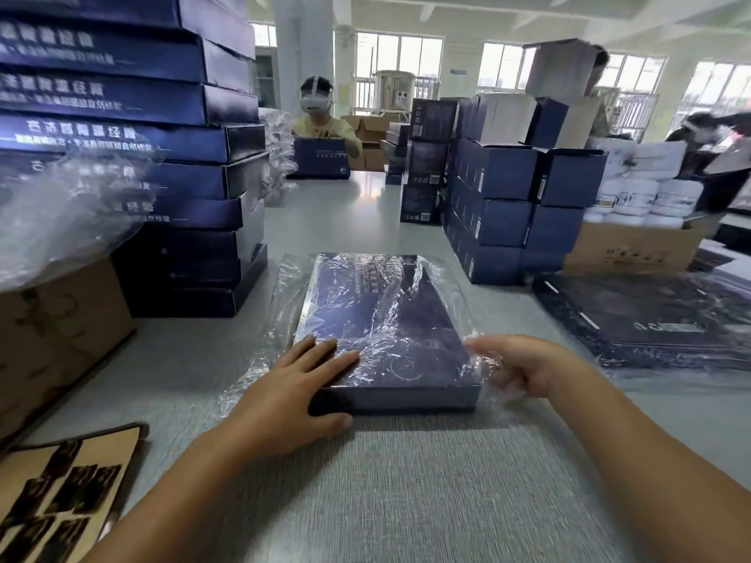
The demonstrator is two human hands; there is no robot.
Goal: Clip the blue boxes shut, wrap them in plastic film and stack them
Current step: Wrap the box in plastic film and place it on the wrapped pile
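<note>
A blue box (390, 319), loosely covered by plastic film (284, 286), is laid flat on the grey table (406, 481). Its near left corner is pressed by the flat, straight-fingered left hand (292, 384). The film at the near right corner is gripped by the curled right hand (524, 367).

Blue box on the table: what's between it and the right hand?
Plastic film, gripped by the right hand at the near corner of the blue box, as the head view shows.
</note>
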